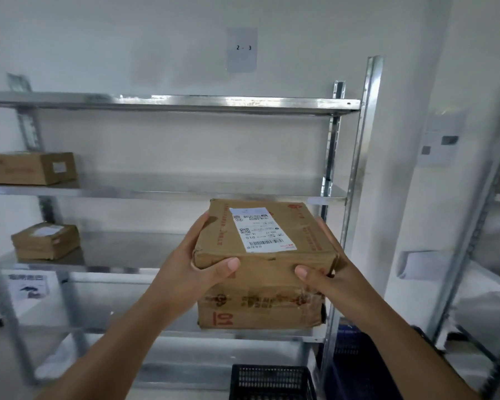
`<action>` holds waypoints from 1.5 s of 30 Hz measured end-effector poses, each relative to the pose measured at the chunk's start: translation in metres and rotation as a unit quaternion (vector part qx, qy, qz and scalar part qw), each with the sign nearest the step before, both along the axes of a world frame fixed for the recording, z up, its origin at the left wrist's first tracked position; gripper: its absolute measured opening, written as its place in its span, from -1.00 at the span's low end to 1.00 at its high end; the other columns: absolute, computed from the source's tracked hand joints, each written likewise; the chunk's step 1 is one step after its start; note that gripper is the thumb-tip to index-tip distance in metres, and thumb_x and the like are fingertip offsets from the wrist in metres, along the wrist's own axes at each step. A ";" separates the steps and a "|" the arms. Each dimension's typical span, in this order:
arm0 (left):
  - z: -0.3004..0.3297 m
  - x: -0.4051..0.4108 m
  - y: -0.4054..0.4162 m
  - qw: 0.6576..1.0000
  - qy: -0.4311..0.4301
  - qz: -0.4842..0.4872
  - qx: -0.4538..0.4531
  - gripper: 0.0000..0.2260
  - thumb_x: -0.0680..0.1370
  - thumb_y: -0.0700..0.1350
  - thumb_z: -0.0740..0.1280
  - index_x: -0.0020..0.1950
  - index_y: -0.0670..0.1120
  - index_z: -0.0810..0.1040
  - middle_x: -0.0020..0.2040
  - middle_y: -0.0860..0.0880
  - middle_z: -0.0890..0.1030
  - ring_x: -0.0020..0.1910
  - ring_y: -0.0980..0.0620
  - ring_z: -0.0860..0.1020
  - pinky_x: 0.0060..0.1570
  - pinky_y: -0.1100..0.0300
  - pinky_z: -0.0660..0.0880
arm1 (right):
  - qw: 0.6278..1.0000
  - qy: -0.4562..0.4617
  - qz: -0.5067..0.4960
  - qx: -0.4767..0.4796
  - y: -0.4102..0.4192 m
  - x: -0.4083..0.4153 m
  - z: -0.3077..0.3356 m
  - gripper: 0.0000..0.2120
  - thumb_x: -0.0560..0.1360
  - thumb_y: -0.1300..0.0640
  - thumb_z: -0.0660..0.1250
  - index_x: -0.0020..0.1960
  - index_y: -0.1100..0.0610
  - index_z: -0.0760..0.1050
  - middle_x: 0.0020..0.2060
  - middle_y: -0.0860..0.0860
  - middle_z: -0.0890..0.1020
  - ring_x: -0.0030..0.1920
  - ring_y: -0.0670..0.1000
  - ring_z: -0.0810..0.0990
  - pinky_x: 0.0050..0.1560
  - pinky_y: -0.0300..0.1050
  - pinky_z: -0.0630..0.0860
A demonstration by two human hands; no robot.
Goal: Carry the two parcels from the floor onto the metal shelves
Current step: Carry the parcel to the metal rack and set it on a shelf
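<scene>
Before the metal shelves (168, 103), your left hand (195, 264) and right hand (325, 269) clamp 1 parcel (264, 255) by opposite sides, fingers closed around it, thumbs on its near face, apparently to keep it level for shelving.

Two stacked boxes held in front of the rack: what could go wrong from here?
1. The top parcel only rests on the lower parcel; the left hand and right hand grip near the seam, so a tilt might slide one off.
2. The stack is near the shelf upright and could clip it.
3. The black crate below looks like a trip hazard.
</scene>
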State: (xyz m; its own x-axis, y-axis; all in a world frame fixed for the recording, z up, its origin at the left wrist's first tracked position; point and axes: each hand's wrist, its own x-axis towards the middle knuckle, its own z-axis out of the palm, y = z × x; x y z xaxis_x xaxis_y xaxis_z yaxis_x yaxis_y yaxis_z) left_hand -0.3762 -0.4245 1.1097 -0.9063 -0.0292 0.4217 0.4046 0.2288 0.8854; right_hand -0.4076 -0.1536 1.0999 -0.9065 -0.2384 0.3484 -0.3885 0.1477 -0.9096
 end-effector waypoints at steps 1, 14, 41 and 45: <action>0.000 -0.012 -0.001 1.000 0.001 -0.003 0.000 -0.33 0.40 -0.03 0.57 0.30 0.48 0.31 0.03 0.52 0.67 0.00 0.45 0.68 -0.15 0.42 0.62 | 1.000 0.000 -0.006 0.002 0.000 -0.009 0.001 0.07 0.20 -0.19 0.56 0.54 -0.47 0.03 0.26 -0.37 0.62 0.27 -0.25 0.62 0.14 -0.21 0.62; 0.012 -0.159 0.016 0.992 -0.022 -0.105 0.063 -0.38 0.30 0.26 0.63 0.21 0.62 0.41 0.15 0.36 0.72 0.13 0.23 0.73 0.04 0.13 0.69 | 0.998 0.005 -0.067 -0.001 0.012 -0.118 0.024 -0.03 0.23 -0.28 0.46 0.45 -0.51 -0.06 0.03 -0.62 0.60 0.09 -0.49 0.61 0.26 -0.21 0.52; 0.023 -0.415 0.166 0.994 -0.007 -0.083 0.074 -0.51 0.35 -0.07 0.48 0.19 0.31 0.48 -0.05 0.34 0.77 -0.06 0.27 0.76 -0.19 0.34 0.66 | 0.999 0.008 -0.046 -0.017 0.162 -0.392 0.027 -0.25 0.28 -0.33 0.54 0.36 -0.51 0.26 0.15 -0.42 0.64 0.17 -0.31 0.66 0.08 -0.24 0.63; 0.031 -0.460 0.158 0.993 0.001 -0.091 0.077 -0.53 0.36 -0.05 0.49 0.19 0.31 0.50 0.00 0.32 0.77 0.00 0.23 0.76 -0.17 0.32 0.67 | 0.998 0.013 -0.054 -0.027 0.153 -0.437 0.032 -0.29 0.35 -0.28 0.54 0.40 -0.44 0.28 0.17 -0.38 0.65 0.20 -0.27 0.66 0.20 -0.18 0.59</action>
